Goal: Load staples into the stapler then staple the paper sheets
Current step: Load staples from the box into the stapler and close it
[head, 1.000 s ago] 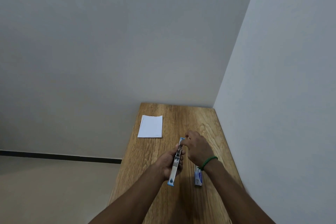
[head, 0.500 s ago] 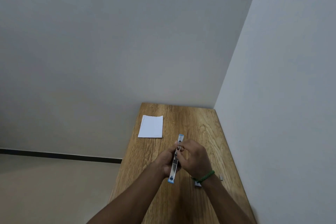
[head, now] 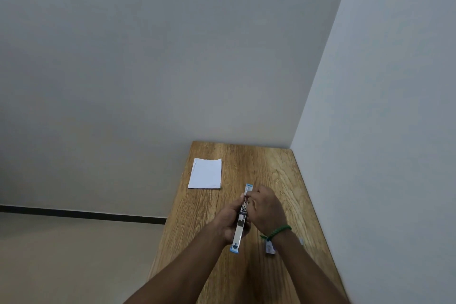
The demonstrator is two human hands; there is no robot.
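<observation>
My left hand (head: 230,221) is wrapped round the middle of the stapler (head: 239,226) from the left and holds it just above the table (head: 271,168). My right hand (head: 267,210) comes in from the other side, so the two hands are close together over the one tool. The right fingertips (head: 248,198) are bunched down on the open metal rail near its far end, pinching at it. Whether a strip of staples sits between them I cannot tell, as it is too small to see. The stapler is swung open flat, one long line with a blue tip at each end, pointing away from me. I judge that I am in the loading step, with the staples going into the rail or being seated there, and the stapling not yet begun. Next I would need the strip lying straight in the channel. Then the top has to fold shut until it catches, and the stapler has to travel up and left to the paper (head: 206,173), which lies well apart near the table's left edge. By count there are two hands and one stapler. There is one stack of paper, though how many sheets it holds I cannot make out. One small staple box (head: 270,249) is half hidden under my right wrist, with one small pale bit (head: 301,241) just beyond it. One green bead bracelet (head: 278,231) is on that wrist.
</observation>
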